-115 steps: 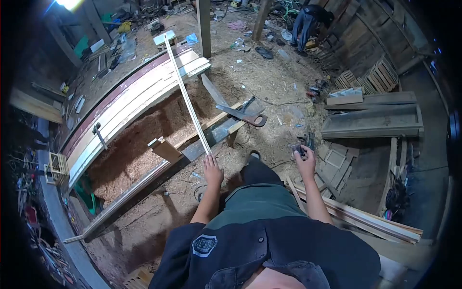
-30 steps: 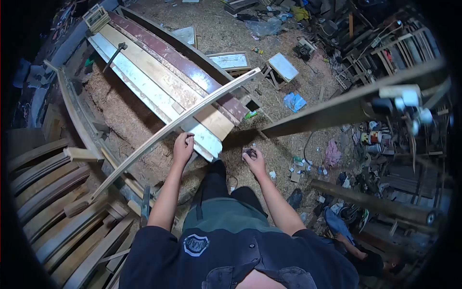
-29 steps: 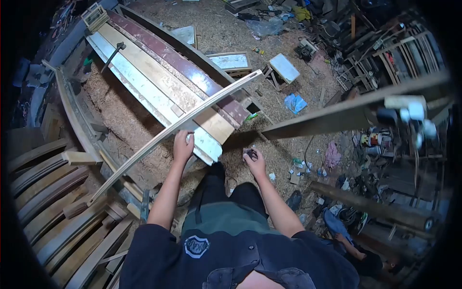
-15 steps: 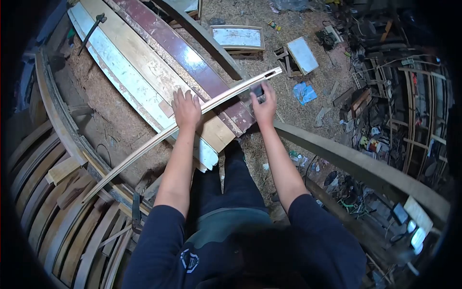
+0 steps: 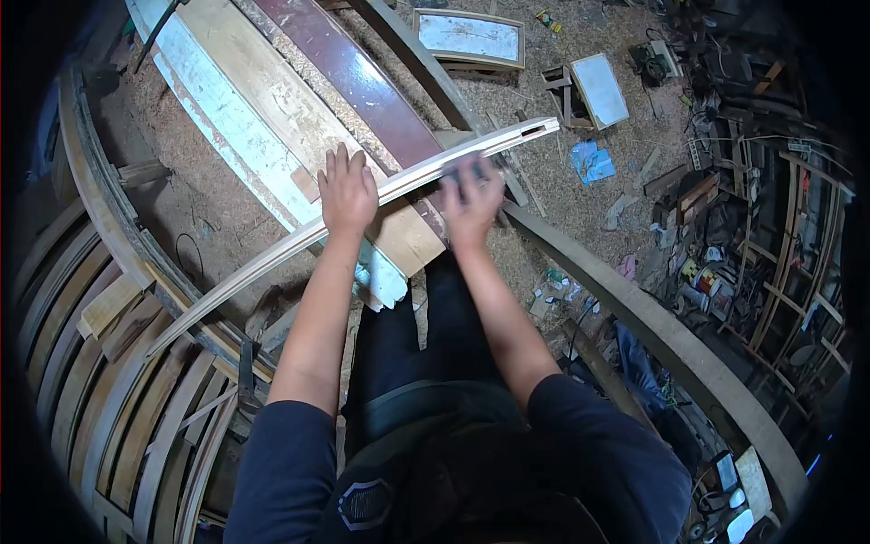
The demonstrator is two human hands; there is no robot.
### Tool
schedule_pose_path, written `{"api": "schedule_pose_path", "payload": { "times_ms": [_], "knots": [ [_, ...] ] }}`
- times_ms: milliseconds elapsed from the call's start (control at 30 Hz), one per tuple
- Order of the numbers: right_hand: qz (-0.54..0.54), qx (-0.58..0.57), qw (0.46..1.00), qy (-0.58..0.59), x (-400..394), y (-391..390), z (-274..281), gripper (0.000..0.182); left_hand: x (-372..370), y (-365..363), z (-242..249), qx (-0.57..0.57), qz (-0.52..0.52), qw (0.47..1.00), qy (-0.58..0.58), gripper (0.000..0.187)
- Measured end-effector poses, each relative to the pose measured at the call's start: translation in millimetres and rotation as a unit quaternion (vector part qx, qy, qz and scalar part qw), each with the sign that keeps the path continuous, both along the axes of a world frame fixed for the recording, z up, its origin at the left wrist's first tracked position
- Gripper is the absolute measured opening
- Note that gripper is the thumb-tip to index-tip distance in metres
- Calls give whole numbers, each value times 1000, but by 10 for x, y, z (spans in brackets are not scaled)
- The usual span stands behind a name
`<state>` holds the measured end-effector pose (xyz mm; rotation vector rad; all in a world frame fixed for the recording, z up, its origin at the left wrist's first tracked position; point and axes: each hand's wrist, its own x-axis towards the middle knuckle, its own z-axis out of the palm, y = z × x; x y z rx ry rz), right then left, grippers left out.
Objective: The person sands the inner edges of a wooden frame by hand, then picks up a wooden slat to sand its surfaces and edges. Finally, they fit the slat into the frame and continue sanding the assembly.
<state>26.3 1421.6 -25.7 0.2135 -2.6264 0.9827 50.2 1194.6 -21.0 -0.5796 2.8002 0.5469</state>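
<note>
A long curved wooden strip [image 5: 264, 265] with grooved edges and a slot near its far right end lies diagonally across the boards. My left hand [image 5: 349, 197] rests flat on it near the middle, fingers stretched out over the boards and pressing on the strip. Against the right part of the strip, my right hand [image 5: 473, 198] is bent round a dark grey block [image 5: 450, 169] that looks like a sanding block. That hand is smeared by motion, and its fingers hide most of the block. Under the strip run a maroon board [image 5: 362, 91], a bare wooden board [image 5: 258, 86] and a white-painted board [image 5: 213, 122].
Curved wooden pieces [image 5: 100, 399] are stacked at the left. A long curved beam [image 5: 652, 317] passes on my right. Two white-topped frames [image 5: 471, 38] stand on the shavings-covered floor ahead, beside a blue scrap [image 5: 593, 161]. Clutter and a wooden rack [image 5: 788, 245] fill the right side.
My right hand has slid left along the strip with the dark block, closer to my left hand. My left hand stays on the strip. The view has shifted slightly.
</note>
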Motion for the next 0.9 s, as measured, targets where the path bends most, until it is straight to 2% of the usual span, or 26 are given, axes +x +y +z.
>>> {"api": "schedule_pose_path", "payload": {
  "times_ms": [33,100,167,233,300,400,567,700,767,800,900],
  "knots": [
    [66,-8,997,-31,128,-133,129,54,-6,0,-16,1,0,1000,-3,46],
    [111,-16,992,-64,200,-145,164,52,5,-14,-41,3,-3,1000,2,45],
    [55,22,998,-2,-54,58,213,51,1,1,-16,4,-3,1000,-4,44],
    [-71,-27,997,-25,-256,326,34,51,3,-27,-22,3,3,1000,-7,44],
    [-73,-12,997,8,-240,386,-32,51,9,-25,-56,15,-4,1000,-7,43],
    [-44,-48,998,-13,-30,320,-49,53,13,-42,-107,21,-6,1000,6,41],
    [-63,-33,997,-2,-100,413,-126,54,59,-40,-168,7,-11,999,35,39],
    [-55,-20,998,9,-133,371,-111,46,51,-47,-174,2,-13,998,59,38],
    [-15,-26,1000,-1,-60,231,-6,45,59,-34,-147,-3,-14,997,82,36],
    [3,10,1000,18,2,161,-12,47,51,-26,-142,-9,-15,994,105,34],
    [60,-12,998,6,-36,238,44,46,46,-29,-139,-3,-15,995,97,34]
  ]
}}
